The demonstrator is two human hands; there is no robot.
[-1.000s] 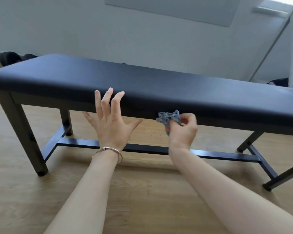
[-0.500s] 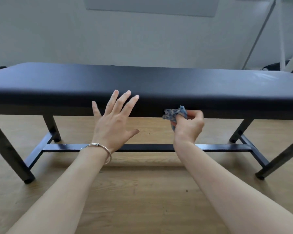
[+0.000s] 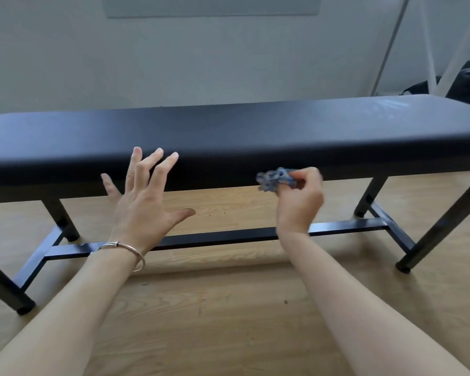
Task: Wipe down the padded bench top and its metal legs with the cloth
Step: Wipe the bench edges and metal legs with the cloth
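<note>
A long bench with a dark padded top [image 3: 242, 131] spans the view on black metal legs [image 3: 442, 221]; a low crossbar [image 3: 220, 238] joins the two ends. My right hand [image 3: 300, 200] pinches a small crumpled blue cloth [image 3: 274, 179] against the near side edge of the padding, right of the middle. My left hand [image 3: 144, 196] is spread wide with straight fingers, its fingertips at the same front edge left of the middle. A thin bracelet sits on that wrist.
The bench stands on a wooden floor [image 3: 228, 308] in front of a pale wall. A white slanted pole [image 3: 388, 47] and a dark bag [image 3: 467, 82] lie behind the bench's right end. Faint streaks mark the top near that end.
The view has swung to the right and the bench now looks level. My right hand has slid the cloth a little to the right along the front edge; my left hand stays spread.
</note>
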